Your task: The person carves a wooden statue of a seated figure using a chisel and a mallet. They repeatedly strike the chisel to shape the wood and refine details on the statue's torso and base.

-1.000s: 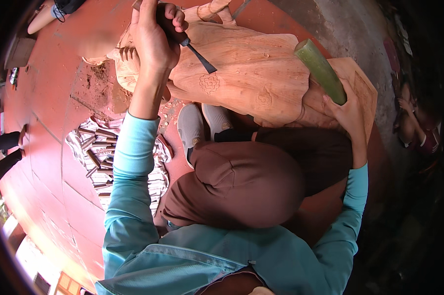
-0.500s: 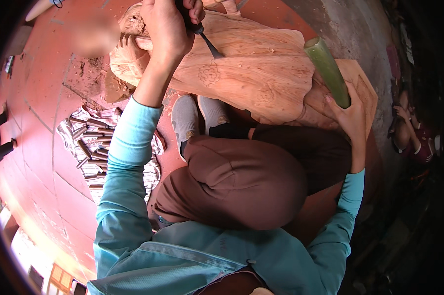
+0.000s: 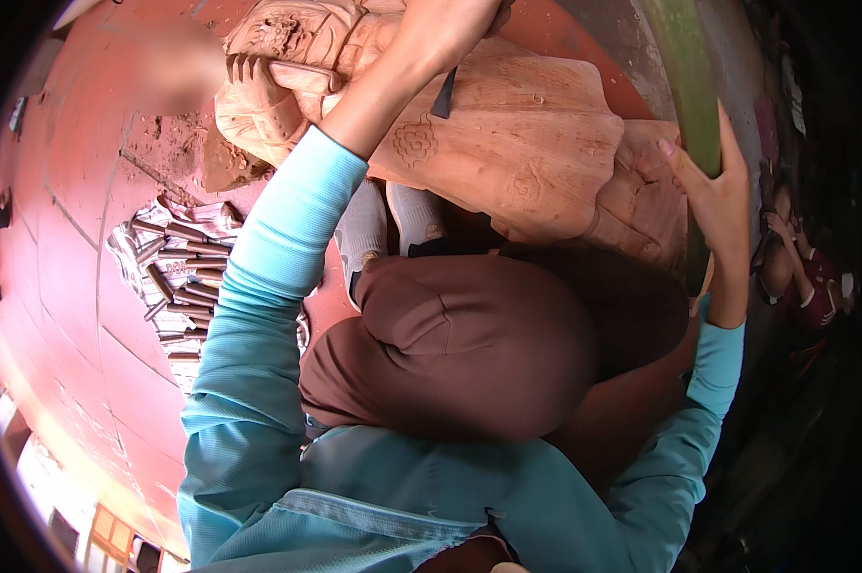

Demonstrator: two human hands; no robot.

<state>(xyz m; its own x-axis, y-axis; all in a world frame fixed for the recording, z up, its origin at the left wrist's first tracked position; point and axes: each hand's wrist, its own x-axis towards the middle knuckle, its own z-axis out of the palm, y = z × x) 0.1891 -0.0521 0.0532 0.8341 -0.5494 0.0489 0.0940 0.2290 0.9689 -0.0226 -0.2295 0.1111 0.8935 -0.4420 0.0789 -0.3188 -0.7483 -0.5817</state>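
Note:
A large pale wooden carving (image 3: pixel 536 153) with flower motifs lies on the red floor in front of my bent knees. My left hand (image 3: pixel 445 29) is at the top edge, shut on a dark chisel (image 3: pixel 442 95) whose blade points down onto the wood. My right hand (image 3: pixel 713 186) grips a thick green stick (image 3: pixel 684 86) at the carving's right end. Teal sleeves cover both arms, and my grey socked feet (image 3: pixel 388 224) sit just below the carving.
Several chisels lie in a row on a crumpled cloth (image 3: pixel 178 277) on the red floor at left. Wood chips and dust (image 3: pixel 178 148) lie beside the carving's head end. Another person (image 3: pixel 803 277) sits at the far right.
The view has moved closer to the carving. My left hand with the chisel has shifted toward the top edge, and the green stick now stands steeper and higher in my right hand.

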